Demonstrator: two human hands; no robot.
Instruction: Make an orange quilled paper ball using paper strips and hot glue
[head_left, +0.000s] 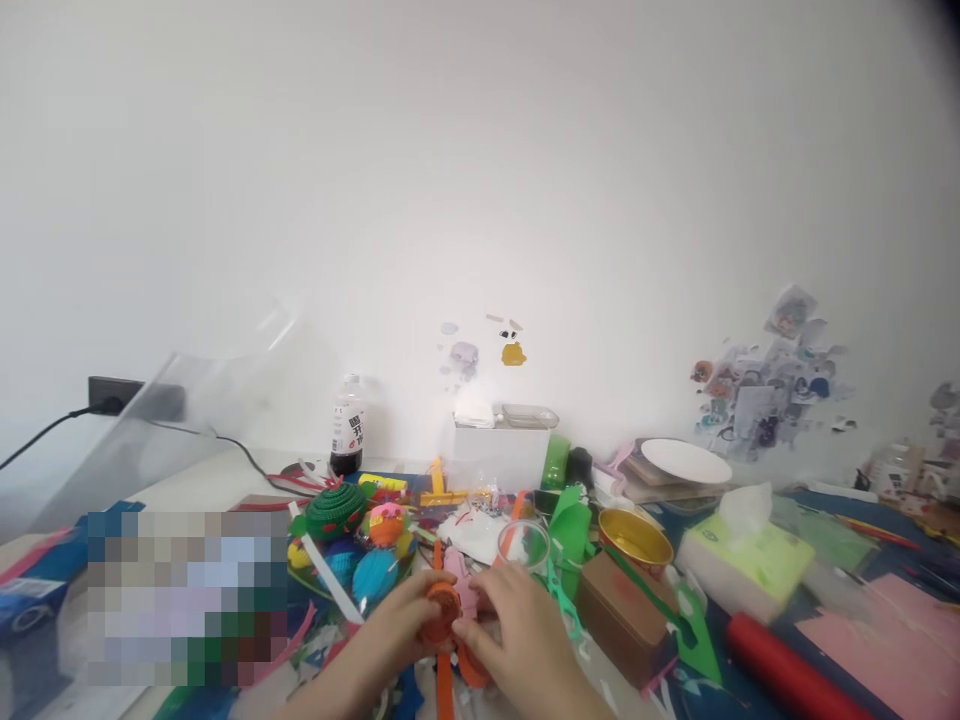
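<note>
Low in the middle of the head view, my left hand and my right hand meet over a small orange round paper piece with orange strips hanging below it. Both hands have their fingers curled onto the orange piece. A pink paper shape lies just behind my fingers. A clear plastic cup stands right behind my right hand.
A plate of coloured paper balls sits left of my hands. A brown box, gold tin, tissue pack, red roll, cola bottle, white box and green paper scraps crowd the table.
</note>
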